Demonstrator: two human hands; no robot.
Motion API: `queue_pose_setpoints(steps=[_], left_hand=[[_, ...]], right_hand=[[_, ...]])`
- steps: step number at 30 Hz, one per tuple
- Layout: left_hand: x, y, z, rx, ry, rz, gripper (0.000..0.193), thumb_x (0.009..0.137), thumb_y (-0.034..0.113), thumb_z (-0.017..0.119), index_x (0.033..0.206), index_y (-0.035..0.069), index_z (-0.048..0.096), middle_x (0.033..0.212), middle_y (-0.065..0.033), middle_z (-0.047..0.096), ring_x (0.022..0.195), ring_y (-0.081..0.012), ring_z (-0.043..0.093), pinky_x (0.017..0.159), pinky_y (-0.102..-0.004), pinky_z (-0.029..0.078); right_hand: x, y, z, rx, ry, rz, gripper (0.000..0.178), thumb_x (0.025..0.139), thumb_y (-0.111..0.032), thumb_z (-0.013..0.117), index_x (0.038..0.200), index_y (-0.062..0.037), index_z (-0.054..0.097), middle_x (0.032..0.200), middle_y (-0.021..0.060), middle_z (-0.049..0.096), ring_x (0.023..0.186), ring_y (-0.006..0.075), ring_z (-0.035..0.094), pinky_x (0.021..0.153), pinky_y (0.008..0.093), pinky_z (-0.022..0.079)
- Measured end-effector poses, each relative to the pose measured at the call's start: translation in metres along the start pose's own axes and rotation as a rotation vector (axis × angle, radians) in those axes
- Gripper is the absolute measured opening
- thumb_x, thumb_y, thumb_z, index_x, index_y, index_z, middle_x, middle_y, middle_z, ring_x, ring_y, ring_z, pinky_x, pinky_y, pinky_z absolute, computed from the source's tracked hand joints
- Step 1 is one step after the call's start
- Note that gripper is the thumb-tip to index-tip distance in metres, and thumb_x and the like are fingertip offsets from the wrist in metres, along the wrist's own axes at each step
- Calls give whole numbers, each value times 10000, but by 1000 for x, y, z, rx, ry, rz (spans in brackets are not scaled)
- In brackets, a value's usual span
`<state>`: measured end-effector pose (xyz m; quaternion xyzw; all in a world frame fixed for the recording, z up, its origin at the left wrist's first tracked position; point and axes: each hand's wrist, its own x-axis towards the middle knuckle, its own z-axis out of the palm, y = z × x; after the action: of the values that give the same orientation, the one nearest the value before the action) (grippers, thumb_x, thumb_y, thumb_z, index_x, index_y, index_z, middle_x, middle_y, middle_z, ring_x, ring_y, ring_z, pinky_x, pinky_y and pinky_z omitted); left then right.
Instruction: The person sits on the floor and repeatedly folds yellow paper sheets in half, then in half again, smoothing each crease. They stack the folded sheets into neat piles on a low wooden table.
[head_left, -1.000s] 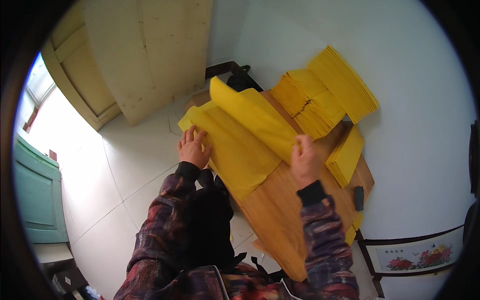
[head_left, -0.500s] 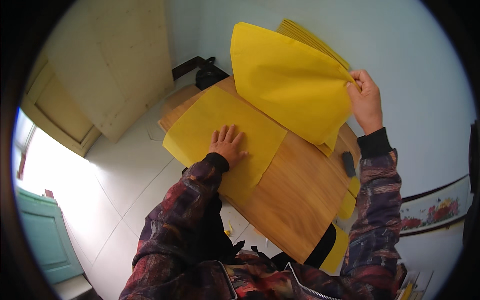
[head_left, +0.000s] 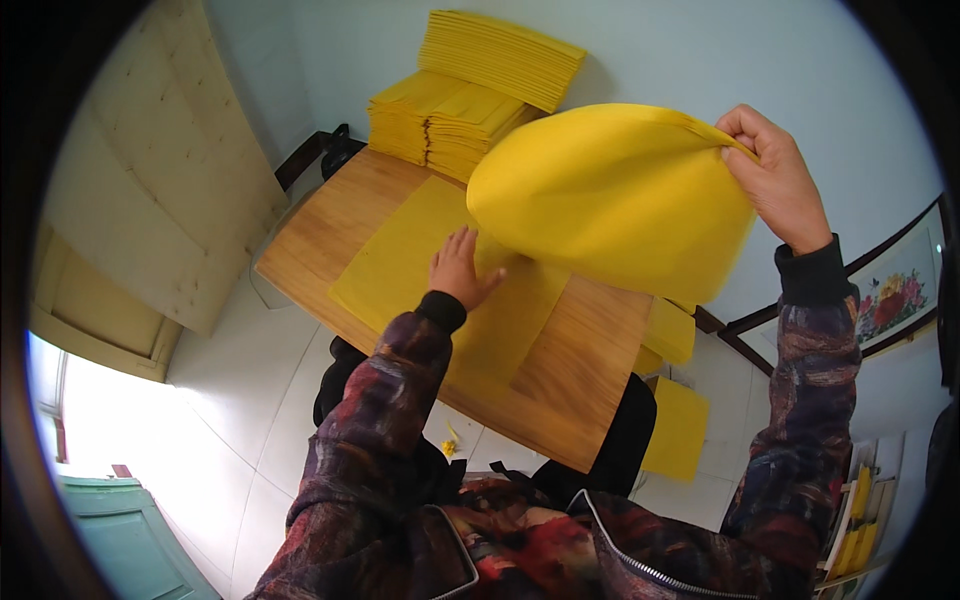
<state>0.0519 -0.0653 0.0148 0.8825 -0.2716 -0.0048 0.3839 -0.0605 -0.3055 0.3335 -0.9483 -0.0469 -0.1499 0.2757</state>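
Observation:
Pinched by one edge, a large yellow sheet (head_left: 610,200) bends and hangs in the air from my right hand (head_left: 785,180), above the far right side of the wooden table. Whether it is paper or cloth, I cannot tell. Another yellow sheet (head_left: 395,255) lies flat on the tabletop (head_left: 575,360). My left hand (head_left: 460,270) is over this flat sheet, its fingers apart and nothing in it; whether it touches the sheet is unclear. The raised sheet covers part of the table's far right corner.
Several folded yellow pieces form a stack (head_left: 445,115) at the table's back, with another bundle (head_left: 500,55) leaning on the wall. Yellow pieces (head_left: 675,425) are low on the right. A framed flower picture (head_left: 890,290) stands at right; a wooden board (head_left: 170,150) is at left.
My right hand has moved right, carrying the yellow sheet with it. My left hand's fingers have lifted from lying flat. The view has shifted, and the yellow stacks at the back now show.

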Motion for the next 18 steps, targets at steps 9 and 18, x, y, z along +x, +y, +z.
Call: queue_pose_setpoints(steps=[9, 18], left_hand=[[36, 52, -88, -1402, -303, -86, 562, 820, 187, 703, 1274, -30, 453, 1149, -87, 584, 1074, -174, 540, 972, -295, 392], [91, 62, -184, -949, -235, -15, 429, 821, 2, 557, 1240, -39, 478, 1107, -96, 603, 983, -171, 590, 906, -320, 453]], right_hand=[[-38, 5, -44, 98, 10, -41, 74, 873, -21, 460, 908, -30, 525, 748, -41, 543, 691, 7, 485, 633, 177, 389], [-14, 41, -10, 130, 145, -31, 67, 882, -28, 485, 931, -12, 529, 779, -29, 553, 703, 25, 485, 659, 192, 399]])
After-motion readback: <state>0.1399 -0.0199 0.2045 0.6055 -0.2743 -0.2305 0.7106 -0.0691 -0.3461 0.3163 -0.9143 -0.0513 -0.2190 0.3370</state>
